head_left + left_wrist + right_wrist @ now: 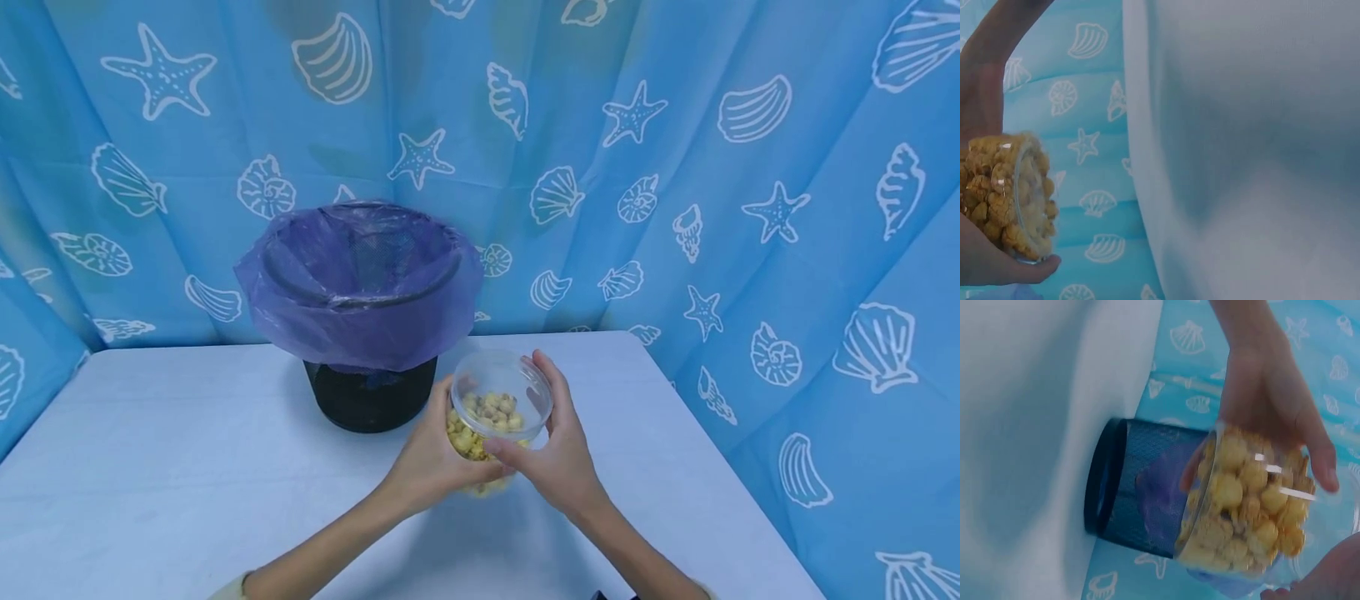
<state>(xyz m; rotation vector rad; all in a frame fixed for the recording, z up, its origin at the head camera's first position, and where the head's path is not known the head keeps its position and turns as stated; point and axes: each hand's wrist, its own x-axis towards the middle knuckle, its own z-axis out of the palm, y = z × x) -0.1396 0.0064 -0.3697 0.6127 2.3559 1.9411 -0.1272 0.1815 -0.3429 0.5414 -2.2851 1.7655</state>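
A clear plastic jar of popcorn (467, 442) is in front of me, above the table, and the left wrist view shows the jar's base (1025, 200) facing the table. My left hand (432, 467) wraps round its side; in the right wrist view that hand (1266, 394) has the thumb along the jar's wall. Over the mouth is a clear round lid (491, 362), with pale popcorn showing through it. My right hand (558, 458) grips this lid, thumb at the near edge and fingers at the far right edge. In the right wrist view only part of the right hand (1329, 572) shows.
A black mesh bin (371, 400) lined with a purple plastic bag (360, 329) stands behind the jar, to the left. The white table (187, 483) reaches a blue seashell curtain (465, 108). A small dark object (600, 595) shows at the near edge.
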